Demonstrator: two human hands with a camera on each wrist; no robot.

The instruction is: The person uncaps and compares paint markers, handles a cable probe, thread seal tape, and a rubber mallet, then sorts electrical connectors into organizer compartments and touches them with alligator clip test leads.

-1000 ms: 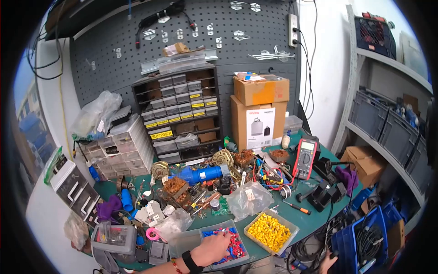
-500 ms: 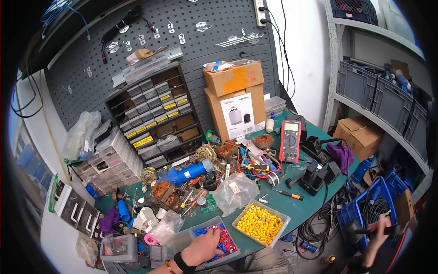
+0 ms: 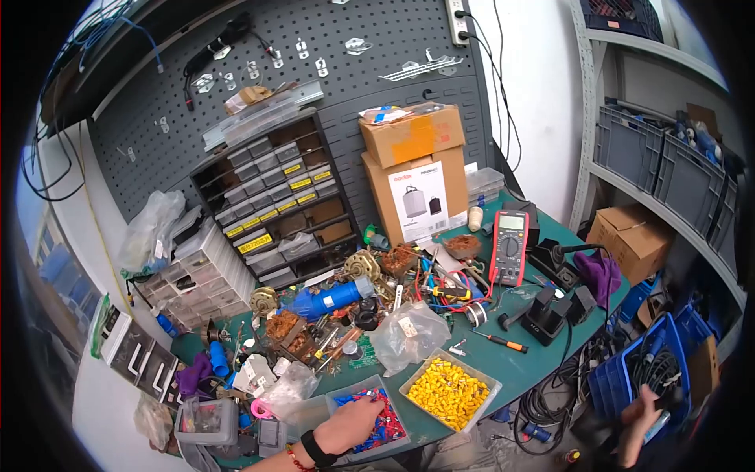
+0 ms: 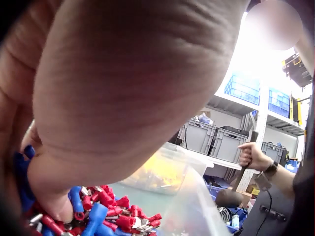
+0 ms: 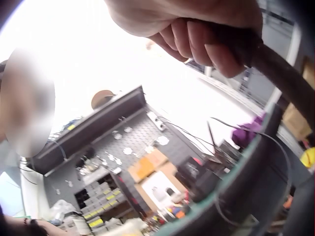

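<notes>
Using both hands: left (image 3: 346, 430) among tubular plastic connectors (image 4: 125, 219) (grip unclear), right (image 4: 253, 157) curled round dark handle (image 5: 284, 73)

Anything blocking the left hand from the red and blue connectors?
Nothing visible: the left hand is inside the open tray, touching the red and blue connectors. The yellow-filled tray stands alongside, not between.
</notes>
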